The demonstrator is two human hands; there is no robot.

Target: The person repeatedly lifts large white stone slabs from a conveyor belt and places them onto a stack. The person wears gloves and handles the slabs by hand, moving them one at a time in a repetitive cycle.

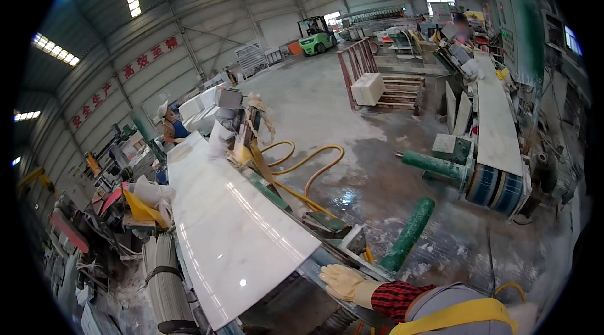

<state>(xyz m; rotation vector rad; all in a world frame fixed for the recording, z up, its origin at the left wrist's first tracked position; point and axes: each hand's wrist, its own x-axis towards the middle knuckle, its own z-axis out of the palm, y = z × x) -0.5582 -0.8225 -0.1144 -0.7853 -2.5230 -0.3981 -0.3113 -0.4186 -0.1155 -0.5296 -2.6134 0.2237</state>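
My left hand (343, 281), in a cream work glove with a red and black plaid sleeve behind it, rests on the metal frame (314, 264) of a machine bed. Its fingers lie stretched out over the edge, with nothing seen in them. Just beyond the fingertips is the near end of a long, glossy white stone slab (233, 228), which lies along the bed and runs away from me. At the lower right a pale smear (527, 317) may be my right hand; its fingers cannot be made out.
Right of the slab stand a green cylinder (409, 234) and yellow hoses (314, 174) on the wet floor. Another line carries a white slab (497, 115). A bundle of grey strips (168, 284) stands at left. A co-worker (171, 124), wooden pallet (399, 93) and green forklift (316, 36) are farther off.
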